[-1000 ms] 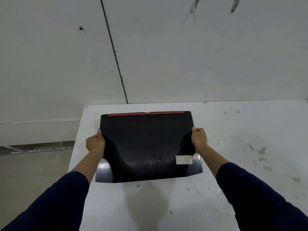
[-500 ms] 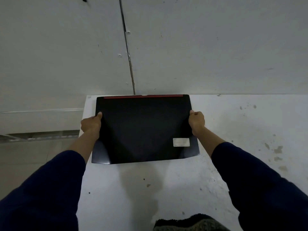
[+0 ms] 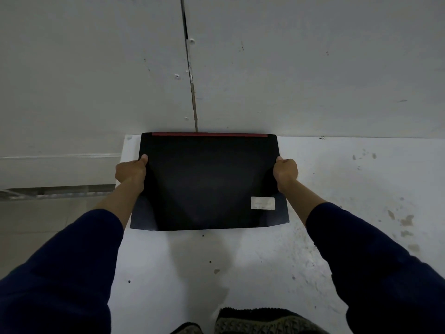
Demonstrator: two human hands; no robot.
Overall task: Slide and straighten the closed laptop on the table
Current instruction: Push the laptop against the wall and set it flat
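Both hands clamp the laptop (image 3: 209, 182) mid-frame: left hand (image 3: 131, 171) pinching its left edge, right hand (image 3: 285, 172) pinching its right. Its red-striped back edge meets the wall (image 3: 265, 68), on the table (image 3: 240, 273). Risk, I'd say: its left side looks very near the table's edge, so a leftward nudge could tip it off.
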